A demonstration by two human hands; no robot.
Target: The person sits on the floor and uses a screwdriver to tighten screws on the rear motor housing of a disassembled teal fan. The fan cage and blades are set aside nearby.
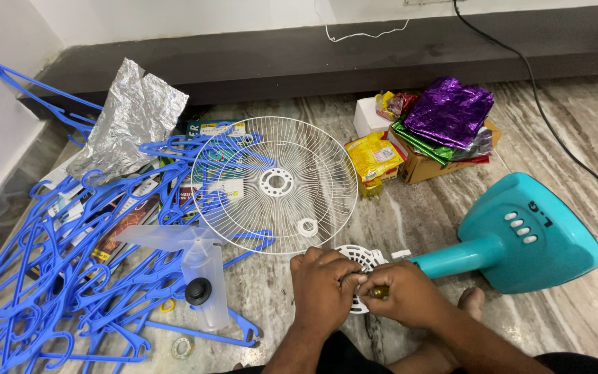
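A white vented motor housing (365, 266) at the end of a teal fan stand (513, 235) is held at six o'clock. The left hand (323, 284) is curled over it, fingers clamped. The right hand (403, 291) is pinched shut on a small yellowish tool (380, 292). A white fan grille (275, 183) lies at twelve o'clock; blue hangers (70, 277) are heaped at nine.

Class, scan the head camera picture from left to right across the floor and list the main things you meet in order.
Blue hangers → crumpled foil sheet → white fan grille → yellow packet → purple foil wrap → teal fan base.
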